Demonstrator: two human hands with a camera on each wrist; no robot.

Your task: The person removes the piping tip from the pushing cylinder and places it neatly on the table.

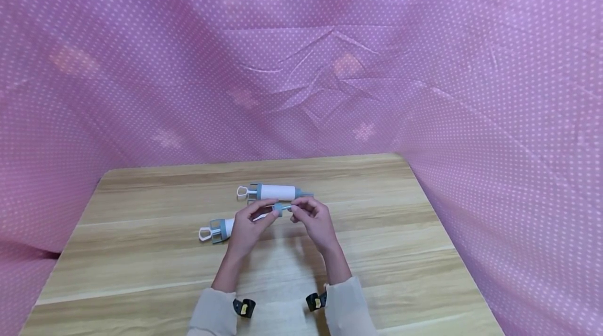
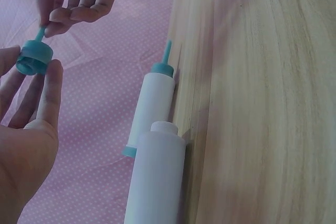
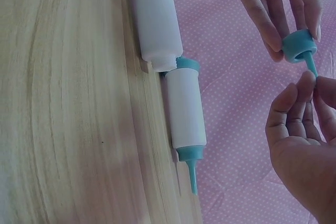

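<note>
My left hand (image 1: 247,228) pinches a teal ring-shaped cap (image 2: 35,56) between thumb and fingers above the table. From the other side, the fingertips of my right hand (image 1: 317,223) pinch a thin teal nozzle (image 3: 311,63) that runs into the cap's opening. Under my left hand lies a white syringe-like tube (image 2: 160,177) with its narrow neck bare; the hand partly hides it in the head view. Farther back, a second such syringe (image 1: 278,192) lies on its side, with a teal cap and nozzle fitted at its right end.
Both syringes have white loop handles (image 1: 204,234) pointing left. They lie on a wood-grain table (image 1: 386,262). Pink dotted cloth (image 1: 301,64) hangs around its back and sides. Black wrist cameras (image 1: 245,308) are strapped at both sleeves.
</note>
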